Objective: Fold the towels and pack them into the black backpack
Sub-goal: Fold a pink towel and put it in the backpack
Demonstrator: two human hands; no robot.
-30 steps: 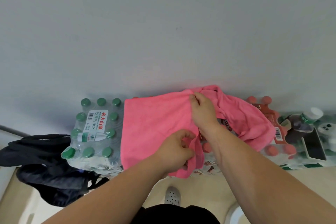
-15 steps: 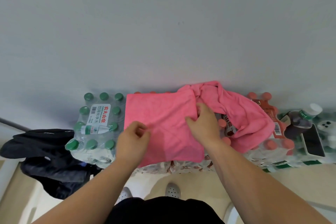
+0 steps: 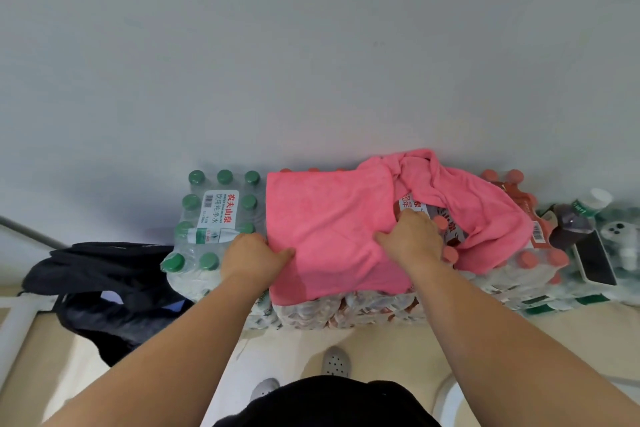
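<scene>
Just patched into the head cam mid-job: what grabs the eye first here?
A folded pink towel lies flat on shrink-wrapped bottled-water packs at centre, the left hand and right hand gripping its side edges. A second, crumpled pink towel is heaped just right of it. The black backpack lies at far left.

On the bottle packs, the left grip pinches the folded pink towel at its left edge, the right grip clutches its right edge; black backpack slumped on the floor, left.
</scene>
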